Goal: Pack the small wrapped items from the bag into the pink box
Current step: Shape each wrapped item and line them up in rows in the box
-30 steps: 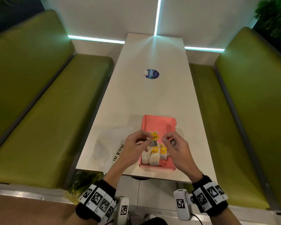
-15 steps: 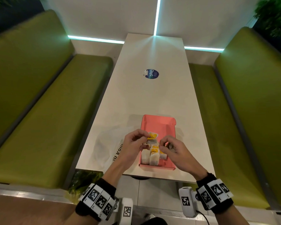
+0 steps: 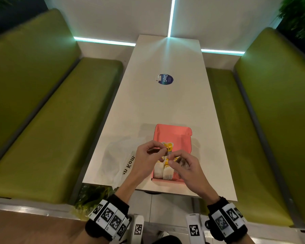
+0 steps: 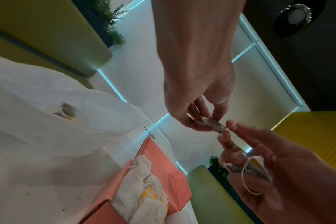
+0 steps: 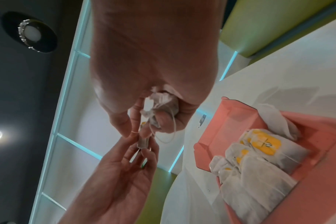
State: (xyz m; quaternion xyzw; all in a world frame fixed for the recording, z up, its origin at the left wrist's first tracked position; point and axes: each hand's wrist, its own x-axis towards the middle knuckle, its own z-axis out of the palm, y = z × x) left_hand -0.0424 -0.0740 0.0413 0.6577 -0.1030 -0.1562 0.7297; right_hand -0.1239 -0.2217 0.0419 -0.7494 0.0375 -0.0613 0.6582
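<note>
The pink box (image 3: 173, 133) lies open near the table's front edge, with several white tea bags (image 3: 163, 170) with yellow tags packed in its near end (image 5: 259, 171). Above the box, my left hand (image 3: 163, 149) pinches a small wrapped tea bag (image 4: 214, 125) by thumb and fingertips; its yellow tag (image 3: 169, 148) shows beside the fingers. My right hand (image 3: 173, 160) pinches the other end of that tea bag (image 5: 143, 143) and keeps a second tea bag (image 5: 161, 104) with a loose string tucked under its curled fingers. The white plastic bag (image 3: 118, 155) lies left of the box.
The white table (image 3: 165, 103) runs away from me, with a round blue sticker (image 3: 165, 79) on it. Green benches (image 3: 51, 129) flank both sides. More wrapped items (image 4: 66, 112) show through the plastic bag. Potted greenery sits below the table's left corner.
My right hand has moved up and left to meet the left hand, and both now pinch the same tea bag over the box. The left hand has barely shifted.
</note>
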